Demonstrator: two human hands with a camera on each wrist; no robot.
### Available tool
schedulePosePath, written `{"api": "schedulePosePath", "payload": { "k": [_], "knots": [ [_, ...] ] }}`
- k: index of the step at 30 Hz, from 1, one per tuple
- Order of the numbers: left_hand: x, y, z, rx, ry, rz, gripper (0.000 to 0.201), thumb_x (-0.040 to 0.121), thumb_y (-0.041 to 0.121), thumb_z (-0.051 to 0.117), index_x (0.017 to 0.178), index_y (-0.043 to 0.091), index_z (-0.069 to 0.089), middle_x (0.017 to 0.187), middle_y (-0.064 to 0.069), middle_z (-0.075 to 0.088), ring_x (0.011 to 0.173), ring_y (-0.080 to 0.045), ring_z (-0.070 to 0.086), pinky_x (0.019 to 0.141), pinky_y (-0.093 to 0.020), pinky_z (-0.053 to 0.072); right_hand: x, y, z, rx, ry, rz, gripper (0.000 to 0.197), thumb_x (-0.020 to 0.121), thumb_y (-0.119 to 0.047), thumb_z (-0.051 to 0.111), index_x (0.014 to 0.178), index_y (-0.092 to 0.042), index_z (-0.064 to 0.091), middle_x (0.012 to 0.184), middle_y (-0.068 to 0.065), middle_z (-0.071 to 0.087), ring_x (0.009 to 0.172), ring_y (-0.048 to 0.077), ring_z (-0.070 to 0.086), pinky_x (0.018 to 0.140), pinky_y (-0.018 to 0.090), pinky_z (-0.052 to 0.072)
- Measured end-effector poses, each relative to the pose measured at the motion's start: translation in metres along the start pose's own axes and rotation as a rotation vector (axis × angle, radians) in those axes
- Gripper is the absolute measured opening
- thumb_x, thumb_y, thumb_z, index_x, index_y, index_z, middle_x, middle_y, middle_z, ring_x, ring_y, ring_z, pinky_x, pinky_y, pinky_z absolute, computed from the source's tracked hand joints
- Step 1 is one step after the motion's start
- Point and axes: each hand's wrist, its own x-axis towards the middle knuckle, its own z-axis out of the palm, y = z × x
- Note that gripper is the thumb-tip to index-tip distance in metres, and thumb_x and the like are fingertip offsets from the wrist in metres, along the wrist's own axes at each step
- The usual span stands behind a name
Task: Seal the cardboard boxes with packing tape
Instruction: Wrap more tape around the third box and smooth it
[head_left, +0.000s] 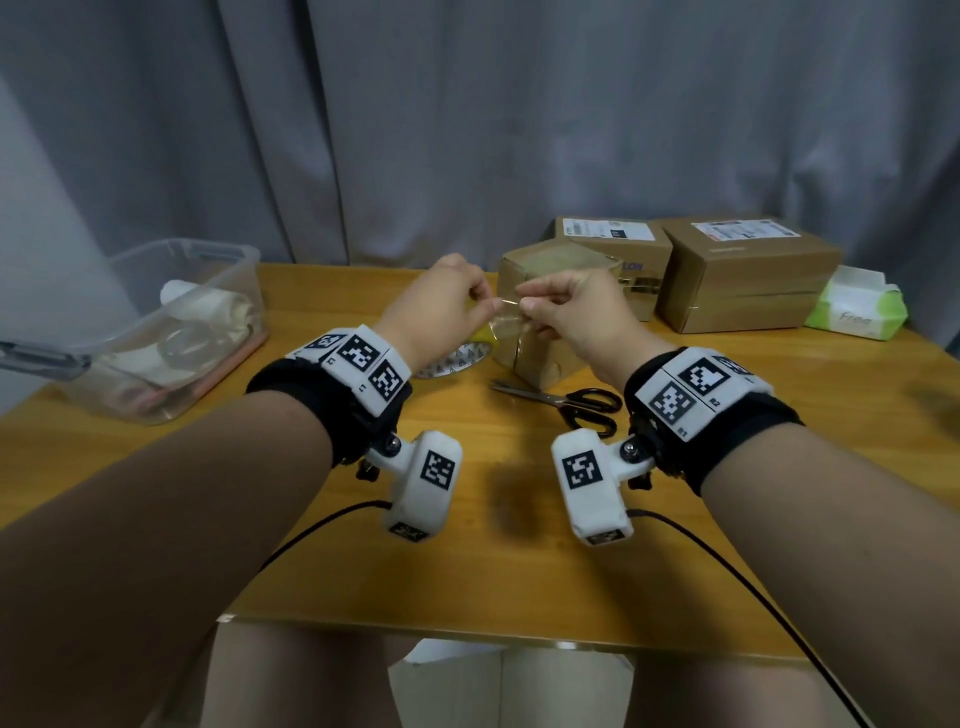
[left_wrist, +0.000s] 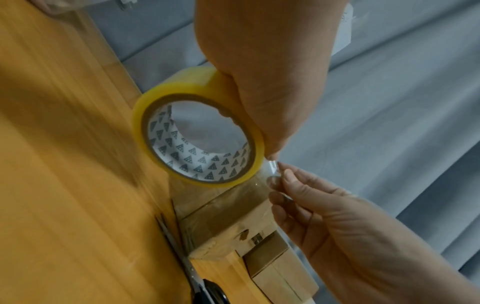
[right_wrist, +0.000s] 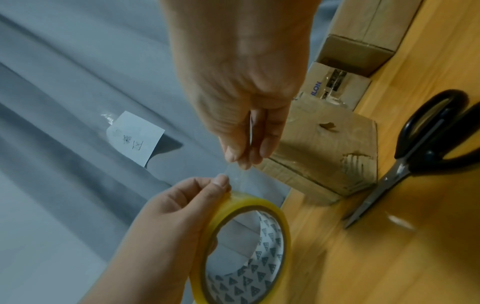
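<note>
tape roll (left_wrist: 197, 142) sits in the left hand (head_left: 447, 306), lifted off the table (head_left: 519, 571), fingers curled round its rim. right hand (head_left: 576, 312) pinches the freed clear tape end (left_wrist: 270, 170) just beside the roll, so the strip between the two grips is short and runs left to right across the person's front. small cardboard box (head_left: 550, 312) stands directly beyond and below the hands, nearer the right one; the strip likely needs drawing out rightward, then lowering onto the box top. scissors (head_left: 576, 402) lie on the table near the right wrist, untouched.
</note>
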Motion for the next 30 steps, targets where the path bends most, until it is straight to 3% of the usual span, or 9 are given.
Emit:
{"api": "schedulePosePath", "payload": {
  "k": [4,9,13,17,20,22,25,28,30],
  "knots": [
    [-0.008,0.000,0.000,0.045,0.031,0.070,0.022,0.093,0.036,0.055,0.094,0.014,0.061,0.101,0.003,0.047,0.088,-0.019,0.055,0.082,-0.038,0.048,-0.004,0.001,0.001,0.086,-0.010,0.031,0.022,0.084,-0.008,0.071,0.105,-0.001,0.069,0.077,0.003,0.067,0.066,0.008,0.060,0.060,0.013,0.050],
    [-0.013,-0.001,0.001,0.124,0.066,0.143,0.024,0.094,0.037,0.053,0.095,0.015,0.060,0.106,0.001,0.048,0.082,-0.020,0.056,0.071,-0.042,0.050,-0.003,0.001,0.008,-0.079,-0.059,0.006,0.014,0.085,-0.012,0.071,0.094,-0.001,0.071,0.065,-0.005,0.057,0.058,0.002,0.048,0.058,0.017,0.042],
    [-0.016,-0.009,-0.001,0.222,0.047,0.195,0.027,0.094,0.037,0.053,0.100,0.012,0.061,0.108,-0.004,0.048,0.081,-0.022,0.056,0.065,-0.040,0.049,0.000,0.001,0.008,-0.229,-0.086,-0.012,0.022,0.086,-0.018,0.071,0.089,0.004,0.071,0.064,-0.004,0.055,0.060,0.005,0.048,0.063,0.021,0.042],
    [-0.022,-0.027,-0.003,0.265,0.032,0.151,0.028,0.094,0.036,0.054,0.100,0.010,0.060,0.109,-0.006,0.048,0.081,-0.025,0.056,0.065,-0.039,0.048,-0.002,0.007,0.001,-0.361,-0.135,0.062,0.031,0.093,-0.028,0.061,0.090,0.002,0.070,0.071,0.006,0.063,0.061,0.013,0.057,0.068,0.026,0.052],
    [-0.030,-0.048,0.001,0.340,-0.025,0.041,0.027,0.094,0.035,0.052,0.102,0.010,0.058,0.110,-0.008,0.045,0.079,-0.030,0.056,0.063,-0.038,0.046,-0.003,0.013,-0.006,-0.447,-0.029,0.062,0.042,0.099,-0.038,0.046,0.089,-0.003,0.069,0.074,0.008,0.067,0.066,0.021,0.063,0.074,0.041,0.057],
    [-0.034,-0.057,0.010,0.423,-0.122,-0.002,0.027,0.096,0.035,0.049,0.107,0.011,0.056,0.113,-0.008,0.042,0.078,-0.031,0.056,0.061,-0.038,0.046,0.002,0.017,-0.010,-0.567,0.117,-0.060,0.042,0.100,-0.041,0.042,0.090,-0.008,0.066,0.083,0.003,0.065,0.077,0.022,0.062,0.076,0.042,0.054],
    [-0.038,-0.061,0.028,0.487,-0.262,-0.032,0.026,0.097,0.034,0.047,0.112,0.012,0.052,0.118,-0.007,0.039,0.083,-0.031,0.057,0.066,-0.040,0.048,0.011,0.014,-0.010,-0.746,0.251,-0.189,0.035,0.096,-0.045,0.047,0.110,-0.016,0.061,0.110,0.001,0.054,0.105,0.021,0.051,0.091,0.037,0.046],
    [-0.038,-0.062,0.038,0.480,-0.340,-0.042,0.038,0.096,0.032,0.051,0.128,0.014,0.043,0.122,-0.007,0.036,0.093,-0.029,0.059,0.074,-0.038,0.049,0.027,0.013,-0.006,-0.943,0.113,-0.131,0.058,0.095,-0.055,0.041,0.137,-0.016,0.046,0.141,0.010,0.042,0.132,0.029,0.035,0.111,0.044,0.027],
    [-0.038,-0.064,0.039,0.485,-0.399,-0.057,0.065,0.095,0.032,0.054,0.148,0.017,0.020,0.130,-0.009,0.032,0.096,-0.027,0.058,0.077,-0.034,0.048,0.038,0.012,-0.001,-1.055,0.018,-0.015,0.074,0.093,-0.067,0.026,0.150,-0.020,0.027,0.155,0.014,0.026,0.143,0.035,0.019,0.116,0.054,0.009]
  ]
}}
